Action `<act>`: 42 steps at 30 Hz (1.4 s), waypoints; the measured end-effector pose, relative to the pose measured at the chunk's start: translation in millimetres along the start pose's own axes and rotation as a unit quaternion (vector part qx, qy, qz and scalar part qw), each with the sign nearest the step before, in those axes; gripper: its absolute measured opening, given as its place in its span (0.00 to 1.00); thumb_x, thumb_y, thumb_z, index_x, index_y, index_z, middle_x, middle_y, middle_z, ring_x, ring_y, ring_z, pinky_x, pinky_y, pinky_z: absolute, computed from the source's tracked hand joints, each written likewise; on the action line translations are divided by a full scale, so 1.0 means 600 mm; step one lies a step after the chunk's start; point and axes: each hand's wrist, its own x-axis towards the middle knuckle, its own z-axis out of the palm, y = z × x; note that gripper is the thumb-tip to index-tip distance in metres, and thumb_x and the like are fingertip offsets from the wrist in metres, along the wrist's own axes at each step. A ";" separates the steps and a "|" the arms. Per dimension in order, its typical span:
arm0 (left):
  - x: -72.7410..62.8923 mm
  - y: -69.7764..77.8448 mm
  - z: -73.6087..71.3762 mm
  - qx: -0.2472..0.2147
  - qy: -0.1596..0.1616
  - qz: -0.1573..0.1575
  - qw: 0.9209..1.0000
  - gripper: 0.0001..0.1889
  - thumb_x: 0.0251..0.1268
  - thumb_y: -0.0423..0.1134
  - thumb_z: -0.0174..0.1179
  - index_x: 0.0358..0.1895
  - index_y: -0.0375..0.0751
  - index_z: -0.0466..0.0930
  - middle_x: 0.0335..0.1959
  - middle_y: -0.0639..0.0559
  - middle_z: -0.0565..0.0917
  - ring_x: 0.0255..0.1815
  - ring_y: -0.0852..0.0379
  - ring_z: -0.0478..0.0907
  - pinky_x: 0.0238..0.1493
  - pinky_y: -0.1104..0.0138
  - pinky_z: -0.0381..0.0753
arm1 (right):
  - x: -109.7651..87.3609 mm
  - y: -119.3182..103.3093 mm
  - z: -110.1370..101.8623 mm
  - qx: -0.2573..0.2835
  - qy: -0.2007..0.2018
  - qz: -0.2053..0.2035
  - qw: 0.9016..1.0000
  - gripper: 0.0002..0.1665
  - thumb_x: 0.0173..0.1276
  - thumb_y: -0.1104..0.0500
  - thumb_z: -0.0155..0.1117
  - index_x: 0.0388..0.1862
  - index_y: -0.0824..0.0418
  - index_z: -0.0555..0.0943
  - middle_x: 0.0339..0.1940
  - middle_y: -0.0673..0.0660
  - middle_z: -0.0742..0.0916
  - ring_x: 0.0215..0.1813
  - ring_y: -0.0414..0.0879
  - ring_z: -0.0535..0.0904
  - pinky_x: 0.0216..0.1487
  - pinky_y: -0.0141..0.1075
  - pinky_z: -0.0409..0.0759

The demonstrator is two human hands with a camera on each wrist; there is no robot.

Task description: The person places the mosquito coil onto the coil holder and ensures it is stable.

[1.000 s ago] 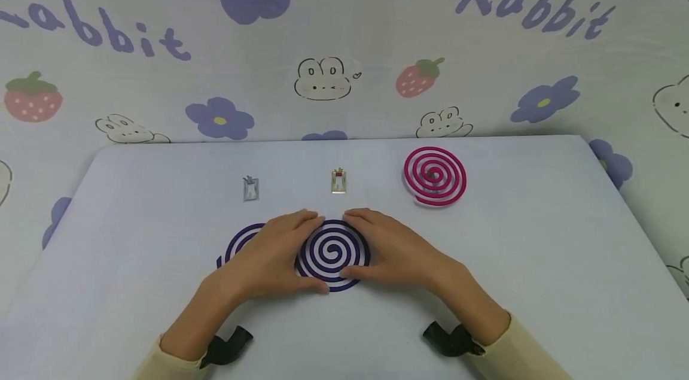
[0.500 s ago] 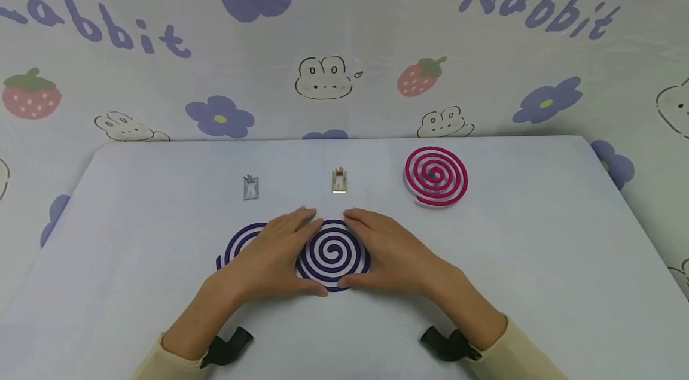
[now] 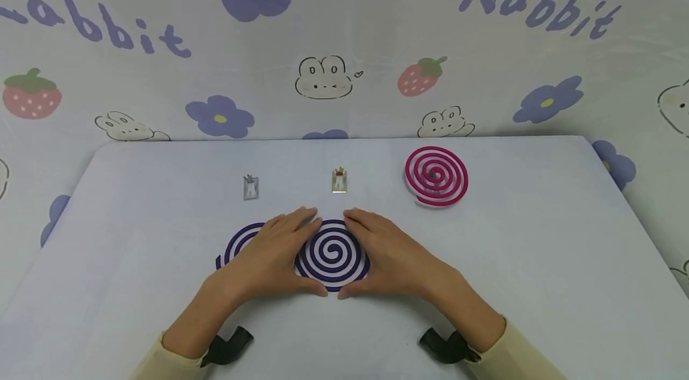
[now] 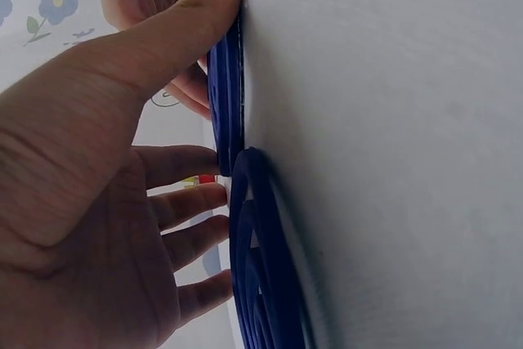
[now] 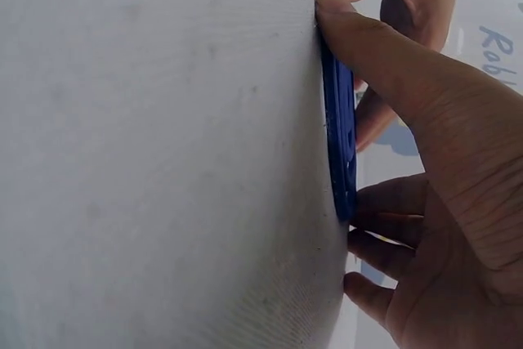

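Observation:
In the head view a dark blue mosquito coil (image 3: 335,255) lies flat on the white table, with both hands cupped round its rim. My left hand (image 3: 271,257) holds its left side, thumb at the near edge and fingers at the far edge. My right hand (image 3: 390,254) mirrors that on the right side. From the left wrist the held coil (image 4: 227,112) looks layered edge-on. A second blue coil (image 3: 230,245) lies to the left, mostly hidden under my left hand and forearm; its raised edge (image 4: 270,267) shows in the left wrist view.
Toward the back of the table (image 3: 538,218) lie a small silver metal stand (image 3: 250,188) and a gold-coloured one (image 3: 339,181). At the back right a pink coil (image 3: 436,174) sits over another small stand, mostly covered. A printed cloth (image 3: 344,21) hangs behind.
My right thumb has slid off the top of the coil to its near edge, facing the left thumb. Both hands and the coil are otherwise almost still.

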 end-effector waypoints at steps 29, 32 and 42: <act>0.003 -0.012 -0.004 0.001 0.006 0.025 1.000 0.60 0.47 0.67 0.80 0.81 0.39 0.64 0.85 0.43 0.64 0.87 0.43 0.59 0.87 0.43 0.56 | 0.006 0.004 -0.003 -0.010 0.021 -0.002 1.000 0.68 0.47 0.30 0.86 0.79 0.64 0.71 0.78 0.58 0.77 0.78 0.54 0.75 0.80 0.49 0.74; 0.004 -0.011 -0.004 -0.003 0.007 0.026 1.000 0.61 0.47 0.67 0.80 0.81 0.39 0.63 0.84 0.43 0.64 0.86 0.42 0.59 0.87 0.43 0.57 | 0.005 0.004 -0.005 -0.001 0.022 0.000 1.000 0.68 0.47 0.31 0.86 0.79 0.65 0.69 0.79 0.58 0.76 0.78 0.54 0.75 0.80 0.48 0.74; 0.003 -0.012 -0.007 0.000 0.017 0.036 0.999 0.61 0.48 0.66 0.80 0.81 0.36 0.62 0.83 0.40 0.66 0.85 0.40 0.61 0.85 0.44 0.60 | 0.006 0.005 -0.007 0.004 0.030 -0.011 0.999 0.69 0.47 0.30 0.86 0.79 0.65 0.69 0.79 0.59 0.76 0.78 0.53 0.75 0.80 0.47 0.74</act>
